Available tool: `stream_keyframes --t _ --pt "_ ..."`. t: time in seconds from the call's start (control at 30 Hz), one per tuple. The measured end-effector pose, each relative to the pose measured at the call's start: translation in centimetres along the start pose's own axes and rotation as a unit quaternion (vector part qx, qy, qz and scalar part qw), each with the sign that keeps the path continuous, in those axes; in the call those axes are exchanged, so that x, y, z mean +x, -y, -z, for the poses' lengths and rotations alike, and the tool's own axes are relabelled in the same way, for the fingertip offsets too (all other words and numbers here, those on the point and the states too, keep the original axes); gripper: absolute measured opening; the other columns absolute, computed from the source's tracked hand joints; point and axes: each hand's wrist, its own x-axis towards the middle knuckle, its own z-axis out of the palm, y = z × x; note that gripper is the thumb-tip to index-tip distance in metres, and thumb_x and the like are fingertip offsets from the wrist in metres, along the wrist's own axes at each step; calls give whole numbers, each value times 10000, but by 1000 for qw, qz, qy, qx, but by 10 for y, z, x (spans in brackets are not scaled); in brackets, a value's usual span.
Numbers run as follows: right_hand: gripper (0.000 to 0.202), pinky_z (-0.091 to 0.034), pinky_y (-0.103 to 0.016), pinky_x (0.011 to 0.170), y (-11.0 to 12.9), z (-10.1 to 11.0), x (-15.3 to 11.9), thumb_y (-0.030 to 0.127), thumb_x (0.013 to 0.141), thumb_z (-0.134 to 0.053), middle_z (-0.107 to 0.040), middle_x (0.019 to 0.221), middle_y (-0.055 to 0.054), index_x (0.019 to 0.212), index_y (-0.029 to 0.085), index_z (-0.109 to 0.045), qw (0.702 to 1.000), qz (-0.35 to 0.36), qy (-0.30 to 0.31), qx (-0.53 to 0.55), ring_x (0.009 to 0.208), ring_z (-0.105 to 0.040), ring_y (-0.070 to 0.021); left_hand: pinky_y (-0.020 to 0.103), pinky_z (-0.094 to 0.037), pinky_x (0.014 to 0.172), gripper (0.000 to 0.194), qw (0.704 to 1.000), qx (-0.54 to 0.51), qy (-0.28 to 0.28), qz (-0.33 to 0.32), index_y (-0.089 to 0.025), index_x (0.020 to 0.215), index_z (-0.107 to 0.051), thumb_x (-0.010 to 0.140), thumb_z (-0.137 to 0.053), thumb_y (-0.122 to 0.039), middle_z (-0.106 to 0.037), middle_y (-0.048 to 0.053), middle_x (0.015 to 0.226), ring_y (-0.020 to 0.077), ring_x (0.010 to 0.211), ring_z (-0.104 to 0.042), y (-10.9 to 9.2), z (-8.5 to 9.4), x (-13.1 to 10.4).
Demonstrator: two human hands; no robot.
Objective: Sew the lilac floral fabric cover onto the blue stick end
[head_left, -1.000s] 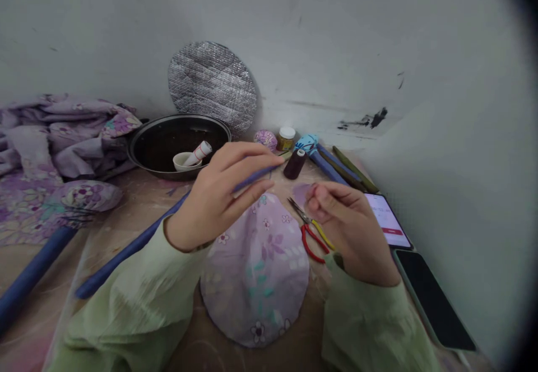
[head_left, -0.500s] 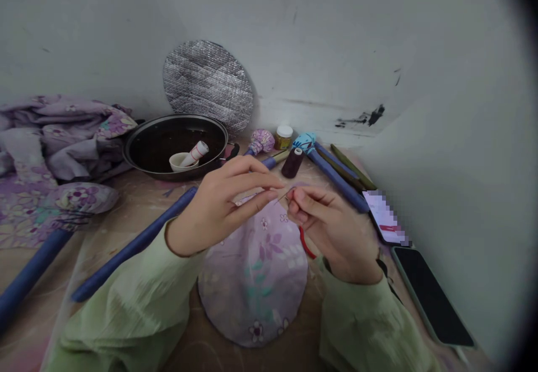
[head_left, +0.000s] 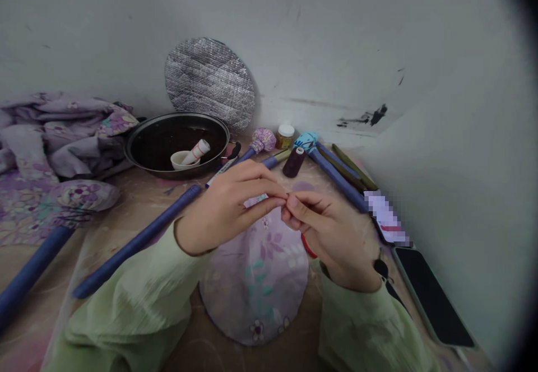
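Note:
My left hand [head_left: 235,204] and my right hand [head_left: 332,232] meet fingertip to fingertip above a round lilac floral cloth piece [head_left: 256,288]. My right thumb and forefinger are pinched on a thin needle, which showed half a second ago and is now almost wholly hidden by the fingers. The left thumb and fingers are closed together at the same spot; what lies between them is too small to make out. Behind the hands stands a spool of dark purple thread [head_left: 293,162]. Under my right hand a red curved handle [head_left: 309,245] shows in part.
A dark pan [head_left: 138,162] holds a white cup [head_left: 180,161] with a white roll in it. A silver quilted disc [head_left: 210,80] leans on the wall. Blue-wrapped sticks [head_left: 138,243], a jar [head_left: 285,136], two phones [head_left: 432,296] and heaped floral cloth [head_left: 63,131] surround the work.
My left fingertips have moved right and closed against the right ones, covering the needle that was visible between the hands. A marker beside the pan has come into view.

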Motion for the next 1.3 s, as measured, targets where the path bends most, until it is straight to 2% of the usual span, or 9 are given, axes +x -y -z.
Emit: stream_keyframes --t 0.27,0.53,0.7,0.83,0.93,1.03,1.17,1.3 --pt "213 -386 -253 498 -3 -3 1 407 730 -797 -655 605 9 676 208 -741 1000 9 -12 3 519 -488 -89 342 -490 750 138 995 91 28 -9 -125 863 -624 952 -548 -199 -672 69 866 194 819 -597 -2 -2 -1" --pt "201 -376 -263 499 1 -2 -1 374 780 -767 -646 642 6 687 203 -714 999 18 -19 21 527 -490 -91 339 -485 775 126 996 81 36 1 -153 899 -561 974 -472 -202 -643 70 890 191 836 -574 -1 -6 0" --pt "200 -411 -260 538 1 1 -2 396 827 -719 -622 657 17 771 205 -700 998 30 10 -48 564 -511 -97 336 -482 768 139 996 69 47 17 -150 901 -562 980 -463 -206 -637 72 900 191 842 -574 -1 -6 0" --pt "260 -428 -272 576 5 1 -6 421 877 -651 -561 645 19 750 195 -649 991 41 15 -129 604 -510 -111 313 -482 772 110 998 41 52 17 -157 894 -559 973 -493 -196 -633 61 901 179 850 -577 -1 -6 0" --pt "270 -430 -284 620 6 1 -5 443 883 -642 -569 689 9 760 202 -640 988 54 15 -141 656 -519 -124 279 -487 795 82 999 -4 40 16 -158 906 -573 968 -527 -187 -625 45 896 154 859 -581 -1 -6 1" --pt "271 -422 -288 659 3 3 -1 447 859 -675 -557 703 7 737 206 -647 997 44 14 -67 690 -508 -128 265 -490 845 88 998 -45 25 23 -141 988 -605 972 -519 -150 -634 51 937 141 909 -589 1 -7 1" --pt "227 -391 -259 588 2 3 4 315 742 -787 -504 675 27 648 198 -616 990 -50 34 130 618 -423 -104 279 -496 892 165 997 -54 27 43 -128 1098 -627 971 -524 -150 -652 80 1029 154 991 -604 5 -8 0" --pt "225 -351 -234 518 7 2 5 245 665 -805 -437 618 51 621 198 -590 978 -94 57 175 541 -334 -84 288 -516 839 178 995 -38 53 73 -142 1087 -654 972 -535 -209 -649 73 993 158 939 -621 8 -8 -2"
